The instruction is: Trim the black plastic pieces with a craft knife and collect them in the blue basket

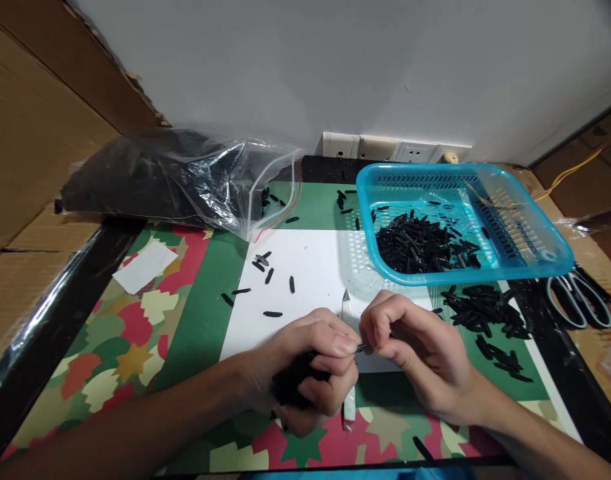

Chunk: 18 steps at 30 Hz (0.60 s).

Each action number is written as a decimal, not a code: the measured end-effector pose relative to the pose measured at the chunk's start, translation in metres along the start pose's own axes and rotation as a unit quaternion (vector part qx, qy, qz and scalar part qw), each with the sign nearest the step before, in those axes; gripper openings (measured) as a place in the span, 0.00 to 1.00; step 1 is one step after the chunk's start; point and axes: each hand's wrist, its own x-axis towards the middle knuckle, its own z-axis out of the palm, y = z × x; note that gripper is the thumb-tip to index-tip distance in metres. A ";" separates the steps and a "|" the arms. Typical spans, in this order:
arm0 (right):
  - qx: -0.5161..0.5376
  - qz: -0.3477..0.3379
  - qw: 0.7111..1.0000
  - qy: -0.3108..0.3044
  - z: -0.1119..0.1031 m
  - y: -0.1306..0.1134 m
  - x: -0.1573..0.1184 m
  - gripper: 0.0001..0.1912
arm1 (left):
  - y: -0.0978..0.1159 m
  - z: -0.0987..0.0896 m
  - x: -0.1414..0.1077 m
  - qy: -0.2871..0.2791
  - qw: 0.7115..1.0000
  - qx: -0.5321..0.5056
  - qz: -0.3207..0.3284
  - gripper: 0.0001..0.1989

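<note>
My left hand (pixel 315 367) is closed round a bunch of black pieces (pixel 298 380), with one thin dark piece pinched between thumb and forefinger. Close on its right, my right hand (pixel 420 353) has thumb and forefinger drawn together at the far end of that piece. Both hands are over the white sheet (pixel 315 257) near its front edge. A white pen-like tool (pixel 349 400) with a pointed tip lies partly beneath them. Several loose black pieces (pixel 272 314) are scattered on the sheet.
Behind my right hand, a blue basket (pixel 530 270) holds many black pieces. More piles (pixel 485 310) lie in front of it, beside scissors (pixel 578 300). A clear zip bag (pixel 185 180) of dark material is at back left. A white paper slip (pixel 144 267) lies left.
</note>
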 end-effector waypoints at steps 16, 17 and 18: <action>-0.016 0.073 0.997 0.003 0.002 -0.006 0.002 0.13 | 0.003 0.005 0.003 0.010 1.000 -0.008 0.022 0.22; -0.013 0.082 0.996 -0.009 0.002 -0.006 0.002 0.15 | 0.003 0.005 0.003 0.010 1.000 -0.008 0.024 0.21; -0.008 0.091 0.996 -0.018 0.002 -0.007 0.002 0.16 | 0.002 0.005 0.004 0.012 1.000 -0.007 0.028 0.21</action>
